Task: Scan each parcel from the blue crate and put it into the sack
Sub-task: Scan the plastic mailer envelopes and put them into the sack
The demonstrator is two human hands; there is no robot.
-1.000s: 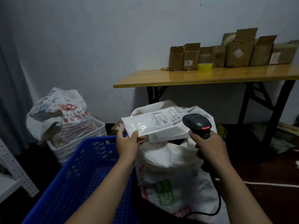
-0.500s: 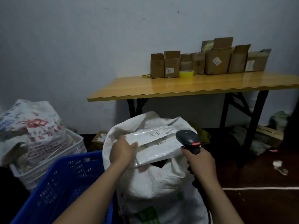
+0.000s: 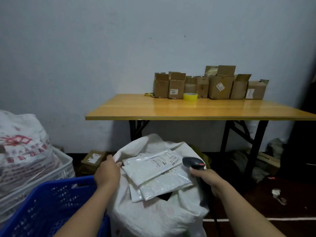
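The white flat labelled parcel (image 3: 153, 166) lay on other white parcels (image 3: 164, 187) at the mouth of the stuffed white woven sack (image 3: 153, 219), right of the blue plastic crate (image 3: 51, 202). The left hand (image 3: 107, 173) was at its left end with the fingers hidden, so I could not tell if they held it. The right hand (image 3: 205, 177) had its fingers wrapped round the black handheld scanner (image 3: 193, 163). The pile was high, so the parcel might slide onto the dark floor (image 3: 273, 211). Far back, a yellow wooden desk (image 3: 188, 110) held brown cardboard boxes (image 3: 220, 88) by a pale wall (image 3: 85, 48).
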